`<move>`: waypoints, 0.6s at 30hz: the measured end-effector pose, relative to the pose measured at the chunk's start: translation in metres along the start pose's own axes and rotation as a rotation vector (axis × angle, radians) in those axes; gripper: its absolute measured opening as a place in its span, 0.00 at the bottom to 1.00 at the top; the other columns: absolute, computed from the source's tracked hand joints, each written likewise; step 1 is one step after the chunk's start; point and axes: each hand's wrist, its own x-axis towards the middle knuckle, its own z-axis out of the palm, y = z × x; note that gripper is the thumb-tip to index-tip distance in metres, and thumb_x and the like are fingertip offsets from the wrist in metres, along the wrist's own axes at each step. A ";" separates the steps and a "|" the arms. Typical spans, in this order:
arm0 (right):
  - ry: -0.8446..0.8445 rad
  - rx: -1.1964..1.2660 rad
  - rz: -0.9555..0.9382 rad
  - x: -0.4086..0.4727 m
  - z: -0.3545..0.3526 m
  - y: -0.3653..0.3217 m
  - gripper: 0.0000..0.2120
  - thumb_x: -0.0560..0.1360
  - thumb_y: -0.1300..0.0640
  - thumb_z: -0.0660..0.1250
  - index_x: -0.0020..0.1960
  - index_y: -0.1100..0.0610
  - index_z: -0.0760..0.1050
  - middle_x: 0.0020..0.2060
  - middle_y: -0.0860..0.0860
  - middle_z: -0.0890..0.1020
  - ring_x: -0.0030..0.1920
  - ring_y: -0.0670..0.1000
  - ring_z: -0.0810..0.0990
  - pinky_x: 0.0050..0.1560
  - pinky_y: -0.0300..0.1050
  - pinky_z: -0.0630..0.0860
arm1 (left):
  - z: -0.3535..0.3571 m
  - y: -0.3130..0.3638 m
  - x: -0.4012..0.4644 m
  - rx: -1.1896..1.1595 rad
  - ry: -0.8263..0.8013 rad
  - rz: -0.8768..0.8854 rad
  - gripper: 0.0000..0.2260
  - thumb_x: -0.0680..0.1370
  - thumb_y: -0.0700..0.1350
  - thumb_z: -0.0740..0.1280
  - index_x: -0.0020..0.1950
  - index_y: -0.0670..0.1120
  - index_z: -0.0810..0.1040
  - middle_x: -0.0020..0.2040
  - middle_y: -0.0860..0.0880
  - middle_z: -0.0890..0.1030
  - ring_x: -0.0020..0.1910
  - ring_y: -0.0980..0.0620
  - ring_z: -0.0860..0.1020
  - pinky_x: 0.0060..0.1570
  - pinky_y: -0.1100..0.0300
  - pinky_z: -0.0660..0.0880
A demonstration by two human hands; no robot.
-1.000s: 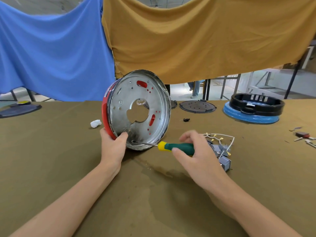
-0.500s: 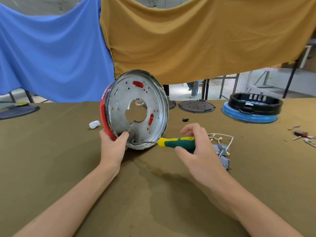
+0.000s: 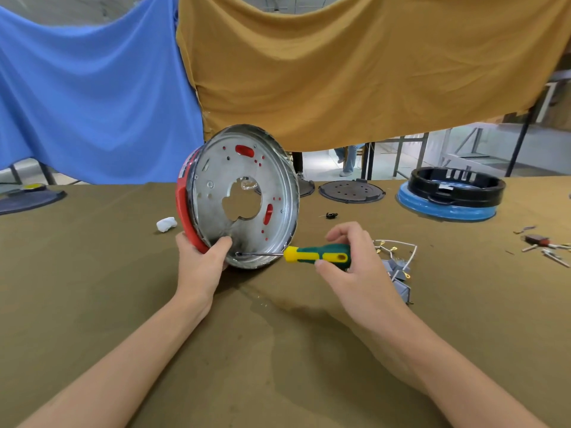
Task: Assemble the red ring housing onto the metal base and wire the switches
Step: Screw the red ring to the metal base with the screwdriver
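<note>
Head view | left hand (image 3: pixel 200 264) clamps red-ringed round metal base (image 3: pixel 244 196) | right hand (image 3: pixel 349 267) grips green-yellow screwdriver (image 3: pixel 315 256) | keep shaft square to screw.

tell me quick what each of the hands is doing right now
Left hand: grips the lower edge of the red ring and metal base, propping them on edge.
Right hand: holds the screwdriver, tip at the base.

The metal base (image 3: pixel 247 196) looked like shiny, scuffed sheet metal inside a glossy red ring housing (image 3: pixel 183 208). The screwdriver (image 3: pixel 315 254) had a smooth plastic handle; matt olive cloth covered the table (image 3: pixel 92 288).
</note>
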 end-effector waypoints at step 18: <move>0.172 -0.156 0.079 0.004 -0.001 0.006 0.08 0.76 0.46 0.69 0.46 0.50 0.75 0.36 0.47 0.80 0.37 0.46 0.76 0.36 0.35 0.69 | 0.000 -0.003 0.001 0.093 -0.036 0.038 0.28 0.65 0.47 0.72 0.63 0.50 0.67 0.59 0.50 0.80 0.58 0.49 0.80 0.59 0.41 0.78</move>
